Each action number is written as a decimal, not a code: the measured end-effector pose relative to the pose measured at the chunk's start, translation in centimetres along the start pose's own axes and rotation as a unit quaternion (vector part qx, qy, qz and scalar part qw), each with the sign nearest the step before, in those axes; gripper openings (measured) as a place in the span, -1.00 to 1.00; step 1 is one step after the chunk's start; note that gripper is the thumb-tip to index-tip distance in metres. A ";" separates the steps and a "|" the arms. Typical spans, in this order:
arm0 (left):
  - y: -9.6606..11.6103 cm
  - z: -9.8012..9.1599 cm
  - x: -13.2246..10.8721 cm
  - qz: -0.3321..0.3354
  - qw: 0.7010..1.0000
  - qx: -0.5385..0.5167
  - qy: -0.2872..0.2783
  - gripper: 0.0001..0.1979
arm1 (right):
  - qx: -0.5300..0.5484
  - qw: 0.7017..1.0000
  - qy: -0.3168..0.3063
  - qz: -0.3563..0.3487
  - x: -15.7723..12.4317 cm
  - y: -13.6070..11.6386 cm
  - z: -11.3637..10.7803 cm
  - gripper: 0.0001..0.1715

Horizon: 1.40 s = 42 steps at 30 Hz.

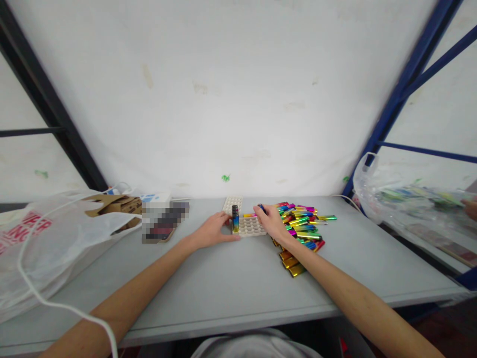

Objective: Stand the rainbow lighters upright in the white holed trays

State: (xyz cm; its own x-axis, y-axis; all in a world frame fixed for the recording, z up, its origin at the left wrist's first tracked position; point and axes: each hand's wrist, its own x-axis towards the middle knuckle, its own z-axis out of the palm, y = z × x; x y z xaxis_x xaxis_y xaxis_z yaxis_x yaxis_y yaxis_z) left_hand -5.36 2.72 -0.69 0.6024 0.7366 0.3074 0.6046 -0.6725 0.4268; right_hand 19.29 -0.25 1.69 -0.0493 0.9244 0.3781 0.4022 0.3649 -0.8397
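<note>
A pale tray with rows of holes [250, 227] lies on the table, with a few lighters [235, 220] standing upright along its left end. Around that end rests my left hand [213, 229], its thumb stretched out along the near edge and its fingers by the upright lighters. My right hand [271, 220] is closed on a dark-blue-ended lighter [263, 209] above the tray's right part. Beside and partly behind my right hand spreads a heap of shiny multicoloured lighters [303, 226]. A pink and yellow lighter [249, 215] lies at the tray's far edge.
Behind the first tray is a second pale holed tray [233, 204]. To the left are a blurred-out dark object [167, 223], a cardboard box [124, 206], a white plastic bag [67, 238] and a white cable [55, 303]. Another person's hand [470, 209] shows beyond the blue frame [395, 94].
</note>
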 end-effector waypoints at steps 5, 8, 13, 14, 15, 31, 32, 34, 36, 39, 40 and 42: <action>-0.1 0.0 0.0 0.004 1.000 -0.006 0.001 -0.38 | -0.024 1.000 -0.006 -0.009 0.0 0.1 0.1 -0.49; -0.2 0.1 0.0 0.003 1.000 -0.003 0.003 -0.39 | -0.043 0.999 0.012 -0.021 0.1 0.2 0.0 -0.56; 0.1 0.1 -0.1 0.000 1.000 0.000 0.004 -0.42 | -0.058 0.995 0.034 -0.068 0.2 0.5 -0.2 -0.43; 0.2 0.1 -0.1 -0.001 1.000 0.000 0.004 -0.42 | -0.058 0.995 0.024 -0.079 0.1 0.5 -0.2 -0.43; 0.2 0.0 -0.1 -0.002 1.000 0.001 0.004 -0.43 | -0.055 0.995 0.007 -0.085 0.0 0.5 -0.2 -0.45; -0.1 -0.7 -0.2 0.015 0.999 -0.046 -0.012 -0.39 | -0.150 0.969 -0.149 -0.128 -1.0 -0.2 0.8 -0.42; -0.1 -0.6 -0.2 0.015 0.999 -0.042 -0.011 -0.39 | -0.160 0.968 -0.150 -0.123 -1.0 -0.1 1.1 -0.45; -0.2 -0.5 -0.1 0.016 0.999 -0.036 -0.009 -0.40 | -0.198 0.962 -0.147 -0.121 -1.1 0.0 1.5 -0.51; -0.2 -0.4 -0.1 0.019 0.999 -0.032 -0.007 -0.41 | -0.242 0.949 -0.152 -0.133 -1.1 -0.1 1.9 -0.56; -0.2 -0.4 -0.1 0.022 0.999 -0.031 -0.007 -0.44 | -0.320 0.922 -0.157 -0.151 -1.4 -0.6 2.6 -0.54; -0.2 -0.4 -0.1 0.022 0.999 -0.032 -0.008 -0.45 | -0.349 0.912 -0.154 -0.150 -1.6 -0.8 2.8 -0.50; -0.2 -0.4 -0.1 0.022 0.999 -0.034 -0.009 -0.46 | -0.393 0.896 -0.150 -0.146 -1.8 -1.3 3.1 -0.42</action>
State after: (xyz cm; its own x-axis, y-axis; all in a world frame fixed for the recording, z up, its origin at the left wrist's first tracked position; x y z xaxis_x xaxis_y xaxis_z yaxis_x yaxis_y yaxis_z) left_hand -5.73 2.86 -0.48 0.6376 0.7043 0.3120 0.5403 -0.6976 0.4706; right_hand 16.04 -2.07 0.89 -0.4521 0.8340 0.3163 0.8458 0.5134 -0.1448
